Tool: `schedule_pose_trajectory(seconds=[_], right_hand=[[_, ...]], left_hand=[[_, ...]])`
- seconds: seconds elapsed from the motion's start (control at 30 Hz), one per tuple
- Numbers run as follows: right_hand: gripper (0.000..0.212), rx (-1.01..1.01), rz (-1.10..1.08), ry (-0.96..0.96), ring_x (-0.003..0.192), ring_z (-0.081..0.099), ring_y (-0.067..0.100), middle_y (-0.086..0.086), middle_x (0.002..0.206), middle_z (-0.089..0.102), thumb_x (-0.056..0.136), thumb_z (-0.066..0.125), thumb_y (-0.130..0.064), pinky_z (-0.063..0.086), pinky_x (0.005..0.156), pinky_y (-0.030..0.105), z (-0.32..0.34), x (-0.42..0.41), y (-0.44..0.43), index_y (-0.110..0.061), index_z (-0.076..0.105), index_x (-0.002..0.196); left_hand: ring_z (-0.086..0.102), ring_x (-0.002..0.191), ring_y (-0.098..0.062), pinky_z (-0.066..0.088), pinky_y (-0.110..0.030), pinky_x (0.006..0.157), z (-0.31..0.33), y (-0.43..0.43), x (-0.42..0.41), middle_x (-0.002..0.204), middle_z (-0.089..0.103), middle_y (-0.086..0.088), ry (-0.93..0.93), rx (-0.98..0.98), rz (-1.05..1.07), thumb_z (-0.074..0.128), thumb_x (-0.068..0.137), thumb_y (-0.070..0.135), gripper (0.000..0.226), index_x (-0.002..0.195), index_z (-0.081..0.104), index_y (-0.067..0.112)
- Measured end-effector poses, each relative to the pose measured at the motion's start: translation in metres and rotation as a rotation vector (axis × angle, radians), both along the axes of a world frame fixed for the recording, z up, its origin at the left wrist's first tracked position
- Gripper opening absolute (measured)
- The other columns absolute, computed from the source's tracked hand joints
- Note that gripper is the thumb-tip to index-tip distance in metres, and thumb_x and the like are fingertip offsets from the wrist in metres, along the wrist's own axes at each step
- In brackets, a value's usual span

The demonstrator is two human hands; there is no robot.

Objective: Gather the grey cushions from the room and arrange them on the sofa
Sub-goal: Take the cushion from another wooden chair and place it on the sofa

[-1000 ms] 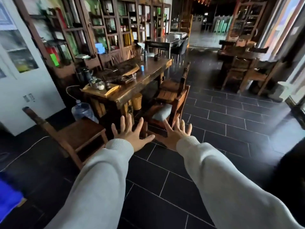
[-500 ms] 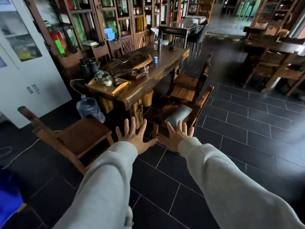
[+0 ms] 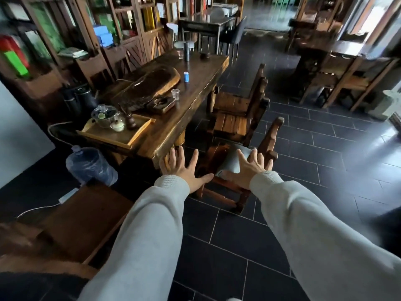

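A grey cushion lies on the seat of a wooden chair at the near end of the long table. My right hand is stretched out over the cushion's right part, fingers spread, holding nothing; whether it touches the cushion I cannot tell. My left hand is held out to the left of the chair, in front of the table corner, also spread and holding nothing. Both arms wear light grey sleeves. No sofa is in view.
The long wooden table carries a tea tray, cups and a blue canister. A second chair stands behind the first. A water bottle and another chair are at the left. Dark tiled floor spreads to the right.
The view has moved closer to the chair with the cushion. Both hands have come forward, and the right one now overlaps the cushion.
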State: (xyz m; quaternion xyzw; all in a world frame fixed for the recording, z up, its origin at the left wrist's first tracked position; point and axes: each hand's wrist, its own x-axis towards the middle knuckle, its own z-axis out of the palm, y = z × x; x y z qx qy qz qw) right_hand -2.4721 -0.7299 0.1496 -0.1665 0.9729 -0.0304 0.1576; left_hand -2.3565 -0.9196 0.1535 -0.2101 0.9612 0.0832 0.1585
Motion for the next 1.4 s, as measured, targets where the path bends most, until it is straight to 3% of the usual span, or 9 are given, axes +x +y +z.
schedule_pose_trajectory(seconds=[0.37, 0.63, 0.87, 1.13, 1.23, 1.33, 1.4], right_hand=[[0.104, 0.026, -0.199, -0.183, 0.160, -0.007, 0.039, 0.017, 0.174, -0.014, 0.086, 0.041, -0.086, -0.001, 0.124, 0.065, -0.070, -0.161, -0.043, -0.040, -0.009, 0.165], [0.102, -0.032, -0.282, -0.307, 0.160, -0.002, 0.042, 0.021, 0.174, -0.010, 0.092, 0.049, -0.077, 0.003, 0.126, 0.064, -0.087, -0.306, -0.068, -0.036, -0.008, 0.166], [0.101, -0.118, -0.415, -0.429, 0.161, 0.000, 0.039, 0.018, 0.175, -0.007, 0.092, 0.047, -0.077, 0.005, 0.126, 0.062, -0.123, -0.384, -0.066, -0.036, -0.008, 0.166], [0.101, -0.300, -0.786, -0.545, 0.159, 0.005, 0.043, 0.015, 0.175, -0.009, 0.092, 0.049, -0.077, 0.019, 0.123, 0.063, -0.208, -0.427, -0.035, -0.036, -0.007, 0.166], [0.096, -0.333, -0.942, -0.563, 0.154, 0.025, 0.043, 0.013, 0.174, 0.009, 0.092, 0.044, -0.078, 0.031, 0.119, 0.058, -0.247, -0.427, -0.026, -0.035, 0.001, 0.166], [0.086, -0.388, -1.130, -0.608, 0.138, 0.049, 0.042, 0.016, 0.160, 0.039, 0.095, 0.041, -0.077, 0.043, 0.111, 0.050, -0.288, -0.415, -0.033, -0.028, 0.024, 0.163], [0.082, -0.401, -1.208, -0.690, 0.135, 0.053, 0.040, 0.018, 0.154, 0.049, 0.096, 0.042, -0.075, 0.045, 0.111, 0.044, -0.317, -0.411, -0.048, -0.020, 0.038, 0.156]], left_hand=[[-0.041, 0.151, -0.032, -0.014, -0.066, 0.122, -0.043, -0.056, -0.187, 0.165, -0.042, -0.008, -0.125, 0.086, -0.125, 0.030, 0.090, 0.087, 0.101, 0.162, -0.021, 0.038], [-0.037, 0.153, -0.032, -0.006, -0.065, 0.125, -0.058, -0.085, -0.342, 0.169, -0.035, -0.007, -0.170, 0.064, -0.144, 0.035, 0.089, 0.087, 0.103, 0.163, -0.016, 0.039], [-0.033, 0.155, -0.033, -0.010, -0.064, 0.123, -0.082, -0.091, -0.447, 0.169, -0.034, -0.008, -0.275, -0.007, -0.258, 0.037, 0.089, 0.086, 0.103, 0.164, -0.015, 0.038], [-0.025, 0.158, -0.032, -0.004, -0.062, 0.125, -0.151, -0.094, -0.586, 0.173, -0.025, -0.005, -0.425, -0.144, -0.544, 0.037, 0.087, 0.089, 0.104, 0.165, -0.011, 0.040], [-0.020, 0.160, -0.030, 0.000, -0.059, 0.127, -0.195, -0.084, -0.642, 0.175, -0.019, -0.004, -0.428, -0.105, -0.651, 0.039, 0.087, 0.087, 0.102, 0.166, -0.005, 0.040], [-0.018, 0.160, -0.028, 0.002, -0.056, 0.128, -0.252, -0.066, -0.686, 0.175, -0.017, -0.003, -0.466, -0.036, -0.759, 0.041, 0.089, 0.085, 0.099, 0.166, -0.002, 0.039], [-0.018, 0.160, -0.028, 0.003, -0.055, 0.128, -0.287, -0.059, -0.706, 0.175, -0.017, -0.003, -0.504, 0.015, -0.815, 0.042, 0.091, 0.083, 0.098, 0.166, -0.001, 0.038]])
